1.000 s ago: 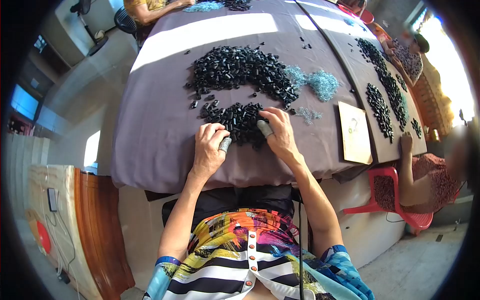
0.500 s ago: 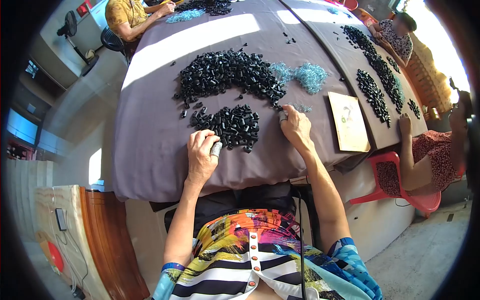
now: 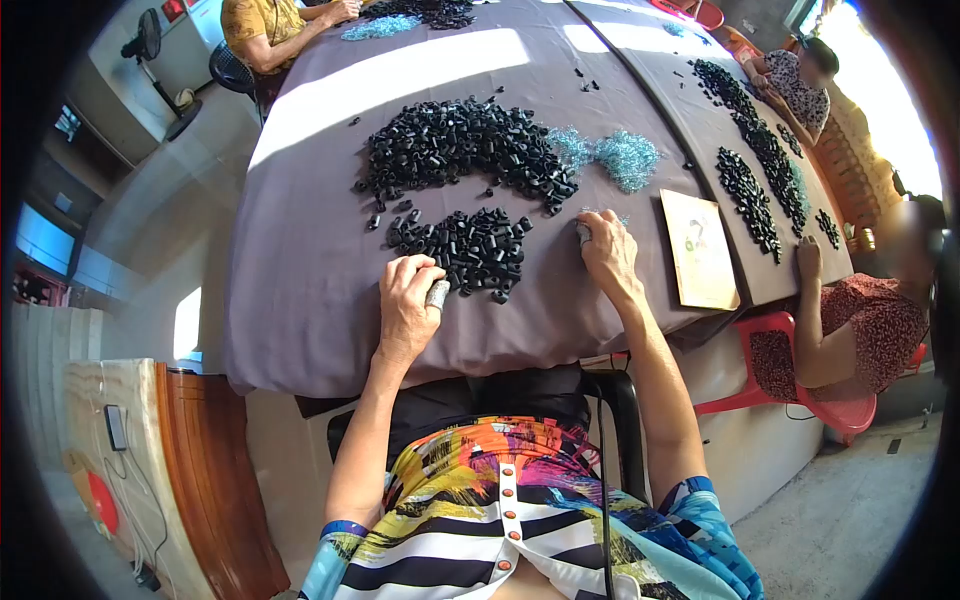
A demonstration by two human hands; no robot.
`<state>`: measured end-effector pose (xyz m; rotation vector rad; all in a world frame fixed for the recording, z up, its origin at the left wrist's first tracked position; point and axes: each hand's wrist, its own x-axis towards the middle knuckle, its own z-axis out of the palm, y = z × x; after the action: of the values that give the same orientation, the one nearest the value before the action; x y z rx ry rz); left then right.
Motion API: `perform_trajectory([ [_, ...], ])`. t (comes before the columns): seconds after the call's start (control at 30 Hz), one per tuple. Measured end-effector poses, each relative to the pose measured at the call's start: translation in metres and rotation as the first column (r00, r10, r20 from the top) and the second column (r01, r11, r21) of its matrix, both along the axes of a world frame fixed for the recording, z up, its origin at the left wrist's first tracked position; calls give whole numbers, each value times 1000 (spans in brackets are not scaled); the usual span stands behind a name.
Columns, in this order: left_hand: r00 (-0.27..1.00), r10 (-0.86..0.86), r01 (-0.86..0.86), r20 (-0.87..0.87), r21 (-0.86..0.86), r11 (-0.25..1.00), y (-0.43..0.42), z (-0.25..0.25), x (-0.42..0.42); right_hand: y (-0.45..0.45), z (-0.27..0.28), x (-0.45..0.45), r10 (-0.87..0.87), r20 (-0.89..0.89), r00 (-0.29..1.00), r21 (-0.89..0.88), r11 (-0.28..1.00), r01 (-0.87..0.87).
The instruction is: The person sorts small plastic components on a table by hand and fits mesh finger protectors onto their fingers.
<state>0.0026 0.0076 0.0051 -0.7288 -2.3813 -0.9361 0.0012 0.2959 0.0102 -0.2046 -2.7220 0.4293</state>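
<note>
My left hand (image 3: 408,305) rests at the near left edge of a small pile of black cylindrical pieces (image 3: 470,248), fingers curled together, a grey wrap on one finger. Whatever it may hold is hidden. On the right, my right hand (image 3: 608,250) lies over a little patch of small clear bits (image 3: 622,219), its fingers bent down and pressed together, also with a grey wrap; what is between them is too small to see. Beyond both hands spreads a larger heap of black pieces (image 3: 455,145), with a bluish clear pile (image 3: 627,160) at its right.
A cardboard sheet (image 3: 699,250) lies right of my right hand on the grey cloth-covered table (image 3: 300,300). More black piles (image 3: 750,200) lie beyond a dark seam. One person sits at the far left (image 3: 265,35), two others (image 3: 800,85) along the right side.
My right hand has moved from the small black pile rightward to the clear bits. My left hand has stayed beside the pile's near left edge.
</note>
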Motion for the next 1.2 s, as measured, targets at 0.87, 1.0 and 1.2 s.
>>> perform_trajectory([
  [0.87, 999, 36, -46, 37, 351, 935, -13, -5, -9, -54, -19, 27, 76, -321, 944, -449, 866, -222],
  [1.0, 967, 122, -222, 223, 510, 831, -28, -20, -41, -55, -17, 28, 101, -301, 948, -452, 861, -235],
  [1.2, 969, 207, -238, 131, 298, 924, -41, -16, -105, -56, -12, 29, 129, -278, 952, -427, 871, -243],
])
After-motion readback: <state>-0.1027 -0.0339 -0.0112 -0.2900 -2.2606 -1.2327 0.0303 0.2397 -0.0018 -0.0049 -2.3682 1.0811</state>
